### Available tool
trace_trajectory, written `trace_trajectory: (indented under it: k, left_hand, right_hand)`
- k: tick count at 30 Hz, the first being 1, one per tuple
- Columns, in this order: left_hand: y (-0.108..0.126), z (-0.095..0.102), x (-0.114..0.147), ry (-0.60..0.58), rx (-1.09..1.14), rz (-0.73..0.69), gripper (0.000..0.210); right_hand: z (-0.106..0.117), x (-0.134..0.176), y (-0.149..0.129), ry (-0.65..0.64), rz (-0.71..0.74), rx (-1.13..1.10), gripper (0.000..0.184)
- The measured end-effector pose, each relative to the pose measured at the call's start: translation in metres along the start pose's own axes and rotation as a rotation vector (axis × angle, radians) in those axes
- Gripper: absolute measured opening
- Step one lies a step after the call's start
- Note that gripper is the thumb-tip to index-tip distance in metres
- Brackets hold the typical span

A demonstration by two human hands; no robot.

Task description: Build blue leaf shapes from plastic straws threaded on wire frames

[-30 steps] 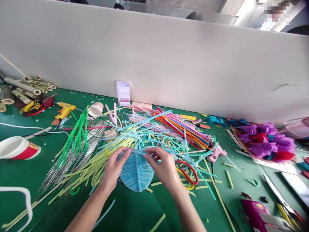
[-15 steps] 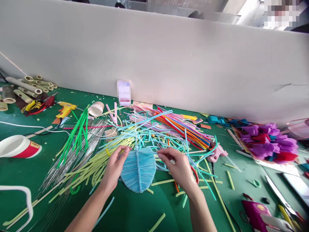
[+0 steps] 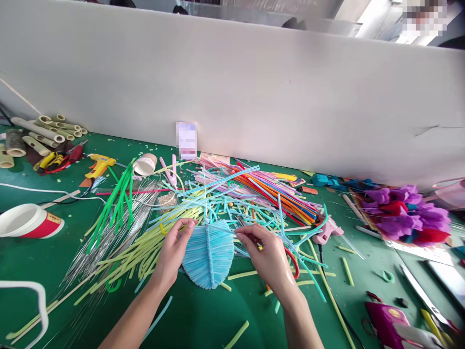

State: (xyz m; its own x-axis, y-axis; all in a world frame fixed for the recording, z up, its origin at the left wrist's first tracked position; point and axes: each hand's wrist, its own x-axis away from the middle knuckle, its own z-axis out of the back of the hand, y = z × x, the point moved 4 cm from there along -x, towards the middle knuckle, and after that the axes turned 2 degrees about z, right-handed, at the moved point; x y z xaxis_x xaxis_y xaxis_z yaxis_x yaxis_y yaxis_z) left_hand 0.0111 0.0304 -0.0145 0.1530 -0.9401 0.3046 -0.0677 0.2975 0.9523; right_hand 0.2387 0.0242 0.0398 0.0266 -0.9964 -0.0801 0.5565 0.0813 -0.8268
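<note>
A blue leaf shape wound from pipe cleaners (image 3: 209, 259) hangs between my hands, with a raised midrib and a thin wire stem (image 3: 205, 194) standing up from its top. My left hand (image 3: 173, 249) is closed at the leaf's upper left edge, thumb and forefinger pinched together. From the leaf's top, a blue pipe cleaner strand (image 3: 223, 229) runs to my right hand (image 3: 267, 252), whose thumb and forefinger pinch its end. A red looped handle (image 3: 295, 264) shows beside the right palm, and a metal tip lies near the fingers; the rest of that tool is hidden.
Behind the leaf lies a heap of coloured pipe cleaners (image 3: 269, 186). Wires (image 3: 105, 237), a yellow glue gun (image 3: 99, 166) and a paper cup (image 3: 31, 220) are on the left. On the right are a pink glue gun (image 3: 327, 230), purple flowers (image 3: 403, 213) and scissors (image 3: 421, 293).
The right hand has shifted slightly left and turned a little, and the strand now slopes down from the leaf's top towards it. The left hand stays nearly still.
</note>
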Motion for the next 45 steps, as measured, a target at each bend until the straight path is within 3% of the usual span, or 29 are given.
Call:
trace_trajectory:
  k: [6, 11, 16, 24, 28, 31, 33, 36, 38, 40, 42, 45]
  left_hand:
    - [0.001, -0.002, 0.002, -0.035, 0.041, 0.056, 0.043]
    - [-0.002, -0.006, 0.0, -0.105, -0.013, 0.071, 0.043]
    - [-0.002, -0.011, -0.002, -0.133, 0.031, 0.039, 0.036]
    - [-0.006, -0.006, -0.002, -0.156, 0.102, 0.103, 0.033]
    - [-0.006, -0.004, -0.003, -0.179, 0.091, 0.092, 0.031]
    - [0.001, -0.001, 0.0, -0.158, 0.031, -0.004, 0.026]
    - [0.009, 0.002, 0.006, -0.109, -0.037, -0.14, 0.019]
    - [0.028, 0.002, 0.021, -0.008, -0.189, -0.488, 0.013]
    - [0.04, -0.001, 0.034, 0.017, -0.297, -0.743, 0.023]
    - [0.046, -0.003, 0.041, 0.039, -0.361, -0.893, 0.032]
    - [0.047, -0.003, 0.042, 0.044, -0.356, -0.894, 0.032]
    - [0.043, 0.001, 0.035, -0.018, -0.252, -0.736, 0.026]
  right_hand:
    - [-0.002, 0.002, -0.011, 0.056, 0.054, 0.05, 0.016]
    - [-0.03, 0.005, -0.023, 0.069, 0.127, 0.066, 0.016]
    - [-0.05, 0.005, -0.024, 0.065, 0.094, -0.006, 0.013]
    - [-0.026, -0.004, -0.003, -0.024, 0.08, -0.026, 0.01]
    - [-0.022, -0.007, -0.003, 0.051, 0.144, -0.005, 0.009]
    - [-0.023, -0.005, -0.007, 0.163, 0.21, -0.004, 0.008]
    - [-0.025, -0.001, -0.013, 0.266, 0.283, 0.044, 0.01]
    - [-0.028, 0.007, -0.022, 0.4, 0.402, 0.184, 0.016]
    - [-0.029, 0.011, -0.027, 0.451, 0.447, 0.198, 0.019]
    - [-0.029, 0.013, -0.031, 0.465, 0.485, 0.131, 0.022]
    - [-0.029, 0.014, -0.033, 0.417, 0.543, 0.057, 0.026]
    - [-0.031, 0.014, -0.034, 0.29, 0.651, -0.007, 0.033]
